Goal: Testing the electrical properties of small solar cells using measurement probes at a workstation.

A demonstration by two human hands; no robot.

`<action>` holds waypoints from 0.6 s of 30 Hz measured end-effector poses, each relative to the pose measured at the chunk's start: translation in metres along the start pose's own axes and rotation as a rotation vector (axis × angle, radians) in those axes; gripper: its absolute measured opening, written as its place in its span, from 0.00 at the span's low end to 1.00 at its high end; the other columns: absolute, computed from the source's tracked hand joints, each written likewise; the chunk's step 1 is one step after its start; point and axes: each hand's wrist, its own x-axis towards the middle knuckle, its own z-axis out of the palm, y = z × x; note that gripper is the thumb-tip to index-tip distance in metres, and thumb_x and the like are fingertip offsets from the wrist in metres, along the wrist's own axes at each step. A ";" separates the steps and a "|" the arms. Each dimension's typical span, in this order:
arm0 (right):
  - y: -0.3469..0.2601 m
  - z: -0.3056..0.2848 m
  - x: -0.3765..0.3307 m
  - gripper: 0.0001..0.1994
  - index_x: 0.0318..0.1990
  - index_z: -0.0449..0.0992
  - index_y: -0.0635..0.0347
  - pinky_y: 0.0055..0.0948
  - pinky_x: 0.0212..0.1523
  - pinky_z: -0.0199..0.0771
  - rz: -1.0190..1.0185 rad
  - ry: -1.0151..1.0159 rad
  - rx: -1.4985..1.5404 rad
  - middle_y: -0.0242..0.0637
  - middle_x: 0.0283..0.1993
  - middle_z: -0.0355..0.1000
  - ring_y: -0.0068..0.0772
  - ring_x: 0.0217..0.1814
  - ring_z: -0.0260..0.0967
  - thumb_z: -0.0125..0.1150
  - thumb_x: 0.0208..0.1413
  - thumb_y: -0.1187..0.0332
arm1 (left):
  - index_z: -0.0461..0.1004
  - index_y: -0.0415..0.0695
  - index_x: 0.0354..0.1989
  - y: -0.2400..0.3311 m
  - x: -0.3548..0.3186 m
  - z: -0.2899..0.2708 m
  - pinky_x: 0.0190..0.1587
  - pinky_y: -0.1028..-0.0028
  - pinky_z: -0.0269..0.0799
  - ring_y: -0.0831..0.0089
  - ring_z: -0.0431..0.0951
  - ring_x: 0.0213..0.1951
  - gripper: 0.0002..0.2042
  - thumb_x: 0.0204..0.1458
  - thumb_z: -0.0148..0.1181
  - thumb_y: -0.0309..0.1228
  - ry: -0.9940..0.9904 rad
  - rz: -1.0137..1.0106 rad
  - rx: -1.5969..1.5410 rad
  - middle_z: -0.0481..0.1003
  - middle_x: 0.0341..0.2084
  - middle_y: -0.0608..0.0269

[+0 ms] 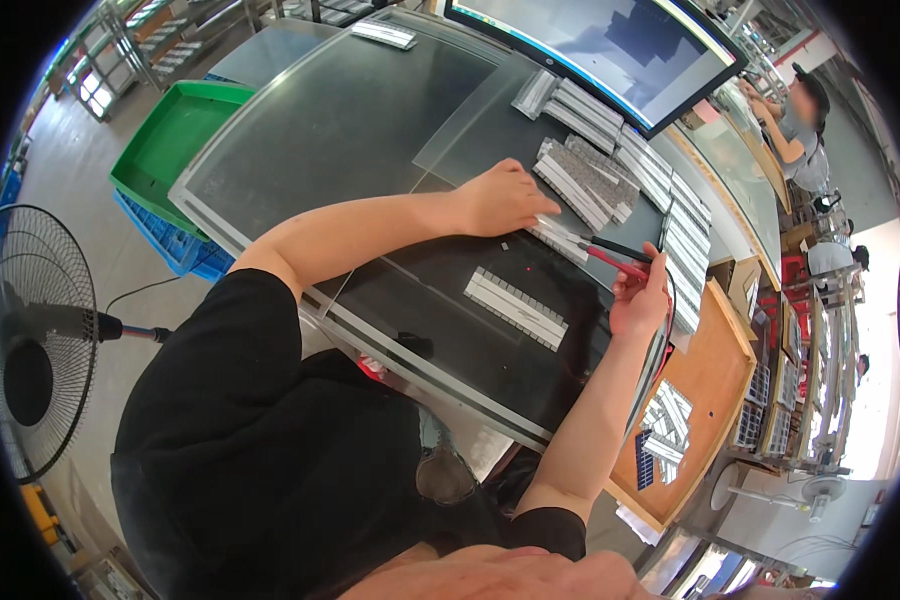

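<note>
We note right hand (642, 300) holding red-and-black probes (620, 262) at pale strip (567, 241) over surface (410, 300); left hand (500, 202) at strip's near end, grip unclear. Wooden tray (712, 372) contains white strips (668, 420), dark-blue piece (644, 462).

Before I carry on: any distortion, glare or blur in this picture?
Head view: fisheye bends the edges of the dark glossy tabletop; the far right is blown out white. Same view: the flat white-and-grey segmented strip reads fairly sharp, but the tips of the slim red and black handles in the right hand are too small to judge.
</note>
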 end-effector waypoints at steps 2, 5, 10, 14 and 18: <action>0.004 -0.001 0.001 0.17 0.41 0.68 0.63 0.19 0.15 0.62 -0.040 -0.061 -0.105 0.33 0.24 0.65 0.23 0.20 0.65 0.45 0.56 0.57 | 0.68 0.49 0.43 0.002 -0.009 0.000 0.49 0.69 0.55 0.73 0.68 0.43 0.14 0.47 0.53 0.33 0.026 -0.011 -0.060 0.71 0.33 0.67; 0.003 0.004 -0.001 0.17 0.42 0.68 0.64 0.19 0.15 0.64 -0.015 -0.087 -0.199 0.34 0.25 0.67 0.24 0.20 0.67 0.45 0.57 0.57 | 0.66 0.50 0.47 0.006 -0.015 -0.006 0.50 0.68 0.53 0.72 0.68 0.43 0.17 0.47 0.53 0.36 0.028 -0.074 -0.151 0.71 0.34 0.66; 0.005 0.002 0.001 0.17 0.40 0.68 0.63 0.19 0.15 0.63 -0.036 -0.053 -0.167 0.35 0.25 0.66 0.24 0.19 0.66 0.44 0.57 0.57 | 0.64 0.50 0.49 0.005 -0.017 -0.005 0.50 0.68 0.54 0.68 0.67 0.45 0.20 0.46 0.54 0.36 0.028 -0.034 -0.109 0.70 0.39 0.63; 0.007 -0.002 0.003 0.16 0.39 0.68 0.62 0.20 0.15 0.61 -0.051 0.026 -0.030 0.33 0.23 0.64 0.25 0.18 0.64 0.44 0.57 0.57 | 0.64 0.49 0.50 0.004 -0.013 -0.009 0.51 0.67 0.54 0.68 0.67 0.45 0.21 0.45 0.55 0.34 -0.014 -0.147 -0.237 0.70 0.39 0.63; 0.008 -0.010 0.009 0.15 0.38 0.69 0.62 0.21 0.15 0.60 -0.026 0.042 0.045 0.32 0.22 0.63 0.24 0.18 0.63 0.45 0.57 0.58 | 0.64 0.49 0.50 0.002 -0.007 -0.013 0.50 0.67 0.55 0.66 0.68 0.44 0.22 0.44 0.56 0.34 0.107 -0.187 -0.290 0.70 0.40 0.62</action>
